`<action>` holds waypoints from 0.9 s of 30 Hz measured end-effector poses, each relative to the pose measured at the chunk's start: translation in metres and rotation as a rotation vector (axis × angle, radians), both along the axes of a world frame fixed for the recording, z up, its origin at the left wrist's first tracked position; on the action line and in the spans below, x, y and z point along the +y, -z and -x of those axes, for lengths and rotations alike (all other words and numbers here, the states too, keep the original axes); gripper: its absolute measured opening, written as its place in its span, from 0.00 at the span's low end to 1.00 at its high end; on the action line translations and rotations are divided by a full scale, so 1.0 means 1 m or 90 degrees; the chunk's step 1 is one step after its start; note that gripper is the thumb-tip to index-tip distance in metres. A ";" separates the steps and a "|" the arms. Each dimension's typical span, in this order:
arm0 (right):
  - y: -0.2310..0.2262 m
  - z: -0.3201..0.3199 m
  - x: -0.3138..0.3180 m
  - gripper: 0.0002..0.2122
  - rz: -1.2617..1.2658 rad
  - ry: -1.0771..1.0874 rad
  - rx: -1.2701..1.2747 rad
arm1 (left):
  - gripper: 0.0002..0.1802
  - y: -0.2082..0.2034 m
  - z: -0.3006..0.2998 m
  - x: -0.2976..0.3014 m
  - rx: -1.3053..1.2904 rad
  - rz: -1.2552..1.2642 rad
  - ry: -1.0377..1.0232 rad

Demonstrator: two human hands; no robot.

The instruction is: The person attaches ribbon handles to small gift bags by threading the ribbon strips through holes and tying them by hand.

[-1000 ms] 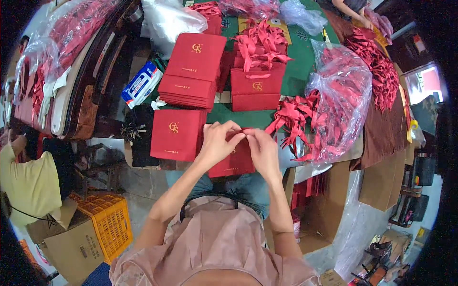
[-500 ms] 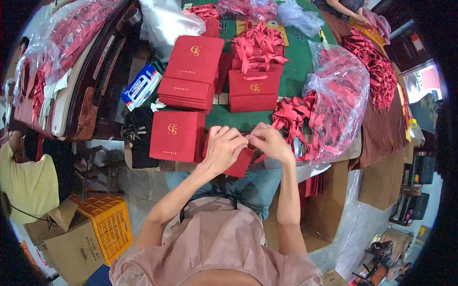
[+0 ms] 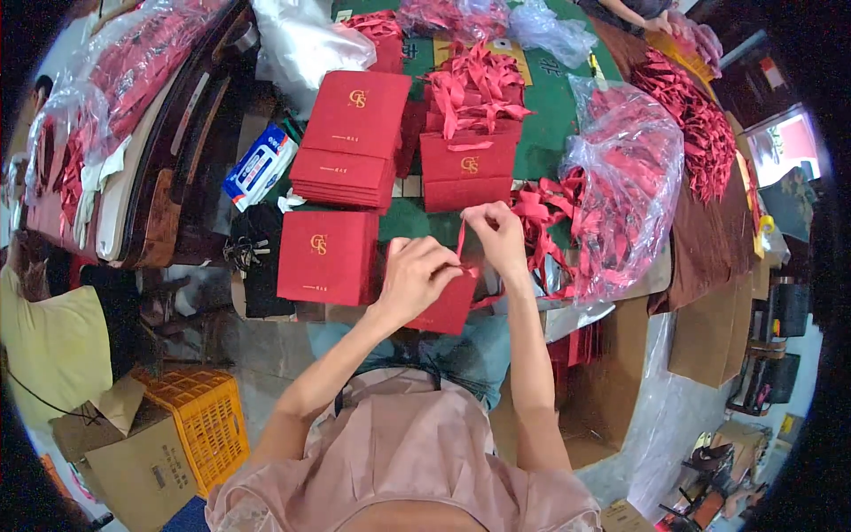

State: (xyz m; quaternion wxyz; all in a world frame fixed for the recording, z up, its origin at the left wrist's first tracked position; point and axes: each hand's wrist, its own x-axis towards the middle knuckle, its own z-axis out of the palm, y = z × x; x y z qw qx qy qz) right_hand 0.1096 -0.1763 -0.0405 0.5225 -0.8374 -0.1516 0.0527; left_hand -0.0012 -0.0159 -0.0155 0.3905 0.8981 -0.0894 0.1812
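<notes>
At the table's near edge, my left hand (image 3: 413,277) is closed on the top of a small red paper bag (image 3: 445,308), thumb and fingers pinched at its rim. Just right of it and higher, my right hand (image 3: 496,232) pinches a red ribbon (image 3: 462,238) that runs up from the bag's top edge. Part of the bag is hidden behind my left hand. A stack of flat red bags (image 3: 324,257) lies beside my left hand. Beyond my right hand stand red bags (image 3: 467,173) with ribbons bunched on top.
Another red bag stack (image 3: 353,115) lies farther back. Loose red ribbons (image 3: 542,213) and a clear plastic sack of ribbons (image 3: 625,195) are on the right. A blue-white wipes pack (image 3: 261,166) sits at left. A co-worker's hand (image 3: 659,23) shows at the far right.
My right hand has moved up and away from my left, drawing the ribbon upward into a taut length. My left hand stays at the bag's top.
</notes>
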 end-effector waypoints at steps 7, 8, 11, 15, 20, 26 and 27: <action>-0.034 0.023 -0.024 0.07 0.097 -0.138 -0.199 | 0.09 0.010 -0.017 0.018 0.068 0.059 -0.082; -0.031 0.025 -0.027 0.07 0.146 -0.163 -0.225 | 0.09 0.009 -0.019 0.018 0.078 0.067 -0.077; -0.041 0.031 -0.030 0.06 0.258 -0.146 -0.183 | 0.10 0.008 -0.024 0.016 0.077 0.011 -0.091; -0.052 0.033 -0.013 0.08 0.117 -0.053 -0.068 | 0.13 0.019 -0.028 0.012 0.026 -0.097 -0.146; -0.030 0.026 0.002 0.08 -0.118 0.027 0.181 | 0.15 0.021 -0.013 -0.021 -0.037 0.070 -0.147; -0.027 0.027 0.007 0.06 -0.334 -0.080 0.319 | 0.27 0.029 -0.005 -0.041 0.120 0.483 -0.023; -0.029 0.027 0.007 0.06 -0.334 -0.080 0.320 | 0.25 0.027 -0.004 -0.042 0.100 0.463 -0.027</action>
